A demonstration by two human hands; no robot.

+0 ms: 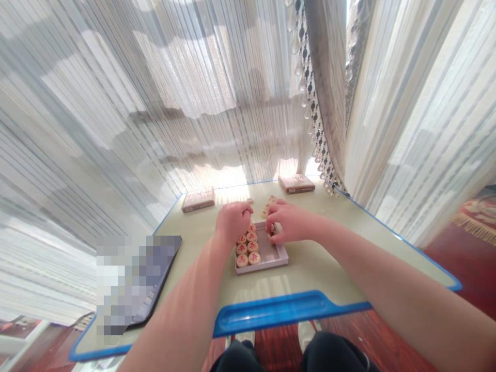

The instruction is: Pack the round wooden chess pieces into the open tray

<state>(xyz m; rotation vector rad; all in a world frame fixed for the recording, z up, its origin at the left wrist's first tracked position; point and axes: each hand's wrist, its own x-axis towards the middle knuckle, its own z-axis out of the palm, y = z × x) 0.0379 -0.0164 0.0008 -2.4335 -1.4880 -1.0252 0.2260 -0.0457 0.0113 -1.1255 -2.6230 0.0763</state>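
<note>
Left hand (232,221) is balled up over the box (277,257), can't tell if anything's inside; right hand (289,222) pinches a piece (272,229) under its fingertips. Bump the rows (248,250) below the left knuckles and they'd probably scatter, imo.

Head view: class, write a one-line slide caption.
Left hand and right hand over a box of round discs on a blue-edged table.

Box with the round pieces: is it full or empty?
Partly full: pieces fill the left of the box, and the floor on its right side shows bare.
</note>
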